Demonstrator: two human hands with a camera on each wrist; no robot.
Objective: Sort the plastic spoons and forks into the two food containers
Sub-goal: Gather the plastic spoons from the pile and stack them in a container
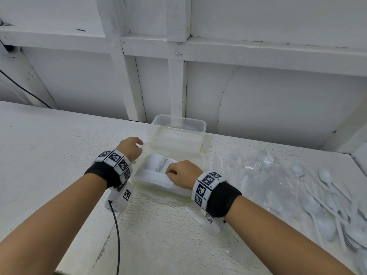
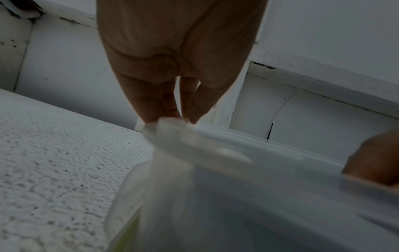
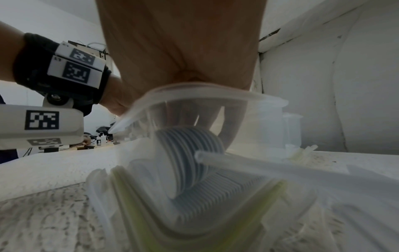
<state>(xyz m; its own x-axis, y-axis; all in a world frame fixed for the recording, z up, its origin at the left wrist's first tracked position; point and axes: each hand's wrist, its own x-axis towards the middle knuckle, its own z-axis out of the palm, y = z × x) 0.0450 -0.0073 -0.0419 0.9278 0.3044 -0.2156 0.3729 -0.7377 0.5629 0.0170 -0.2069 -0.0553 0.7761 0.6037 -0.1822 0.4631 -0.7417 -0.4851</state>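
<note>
A clear food container with a greenish rim stands mid-table, with a neat stack of white plastic cutlery inside it. A translucent lid lies over it. My left hand pinches the lid's far left corner between its fingertips. Fingers of my right hand curl over the lid's near edge, and the stacked cutlery shows beneath it. A second clear container stands just behind, against the wall. Loose clear and white spoons and forks lie heaped to the right.
One loose piece of cutlery lies on the table by my right wrist. A black cable runs down from my left wrist camera. A white panelled wall closes the back, and a side wall stands at the right.
</note>
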